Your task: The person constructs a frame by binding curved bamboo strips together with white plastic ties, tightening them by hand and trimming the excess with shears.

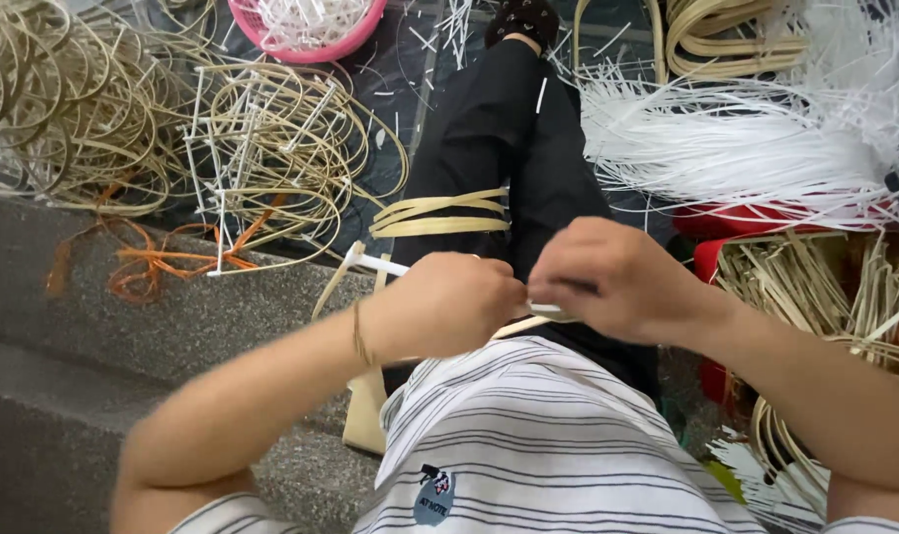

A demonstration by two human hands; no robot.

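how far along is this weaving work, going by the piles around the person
Done: finished frames with white rods piled on the floor. In hand: left hand and right hand grip a white rod with tan strips. Left: white strips and a box of tan strips unused.

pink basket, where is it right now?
Head view, top edge, left of centre: the pink basket sits on the dark floor beyond the white stick frame, cut off by the frame edge and filled with white sticks.
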